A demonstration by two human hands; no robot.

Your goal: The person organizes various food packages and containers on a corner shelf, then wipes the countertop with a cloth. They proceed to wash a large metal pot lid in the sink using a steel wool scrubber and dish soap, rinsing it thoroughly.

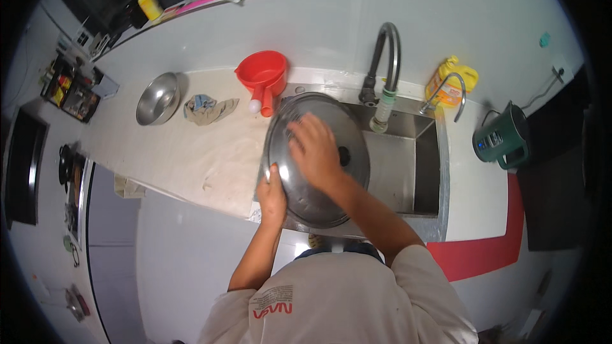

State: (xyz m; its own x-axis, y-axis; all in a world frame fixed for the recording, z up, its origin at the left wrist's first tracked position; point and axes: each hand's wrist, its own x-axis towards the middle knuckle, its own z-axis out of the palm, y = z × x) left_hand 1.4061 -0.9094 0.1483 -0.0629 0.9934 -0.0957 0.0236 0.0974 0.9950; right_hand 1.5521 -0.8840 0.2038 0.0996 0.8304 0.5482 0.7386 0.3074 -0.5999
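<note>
A large domed metal lid (313, 200) with a black knob (344, 156) is held over the left part of the steel sink (392, 167). My left hand (272, 200) grips its left rim, thumb on the upper face. Across the dome lies my right hand (315, 153), blurred, with its fingers spread toward the far left of the lid. Whether anything is under that palm is hidden. A dark curved faucet (393, 52) with a pale green-ringed nozzle (382, 117) hangs over the basin, right of the lid.
Left of the sink, a red plastic dipper (260, 69), a crumpled cloth (208, 110) and a steel bowl (158, 99) stand on the counter (191, 162). A thin second tap (454, 79), a yellow detergent jug (452, 81) and a green kettle (499, 136) are on the right.
</note>
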